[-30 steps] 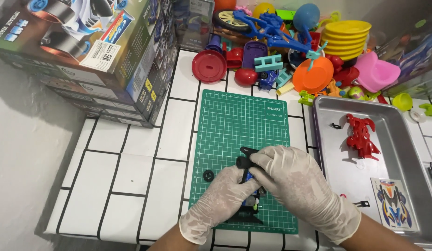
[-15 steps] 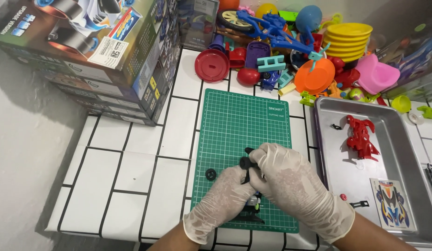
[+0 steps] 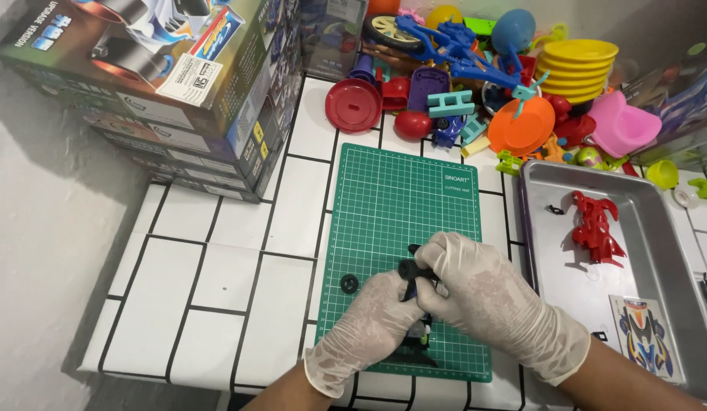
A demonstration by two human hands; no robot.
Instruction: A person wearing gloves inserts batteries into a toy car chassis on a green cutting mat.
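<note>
Gloved left hand point(image 3: 365, 323) and right hand point(image 3: 486, 297): both closed around a small black toy car chassis point(image 3: 416, 278) over the green cutting mat point(image 3: 403, 221). Loose black wheel point(image 3: 349, 284) lay on mat, just left. Red toy part point(image 3: 595, 228) sat in the steel tray point(image 3: 673, 259).

left hand point(image 3: 366, 329): covered by a thin, off-white disposable glove, slightly see-through, with small wrinkles across the back and along the fingers.
left cuff: glove ends just past the wrist in a loose, rolled-looking edge; forearm beyond it is bare, no sleeve in view.
right hand point(image 3: 486, 293): same kind of off-white disposable glove, creased over the knuckles and bunched a little near the wrist.
right cuff: wide opening at the wrist, edge standing slightly off the arm; forearm bare, no sleeve, watch or band visible.
</note>
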